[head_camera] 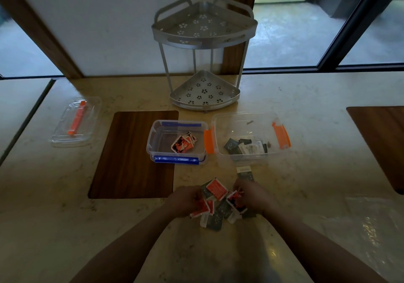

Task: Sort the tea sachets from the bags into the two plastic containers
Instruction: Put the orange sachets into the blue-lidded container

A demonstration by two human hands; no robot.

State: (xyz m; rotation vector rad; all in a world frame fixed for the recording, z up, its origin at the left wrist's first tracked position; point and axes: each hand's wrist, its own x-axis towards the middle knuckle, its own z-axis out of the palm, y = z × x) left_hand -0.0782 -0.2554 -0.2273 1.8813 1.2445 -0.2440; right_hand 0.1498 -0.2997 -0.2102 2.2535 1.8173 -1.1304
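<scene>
Flanking containers (177,142): rack (204,50), lid (75,122)

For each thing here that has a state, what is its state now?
Blue-clip container: open, orange sachets inside.
Orange-clip container: open, dark sachets inside.
Lid: off, lying on the counter at the left.
Mixed sachets: unsorted pile.
Left hand: grips orange sachets.
Right hand: pinches a sachet.

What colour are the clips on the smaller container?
Blue, on the smaller container; its near clip shows best in the head view.
</scene>
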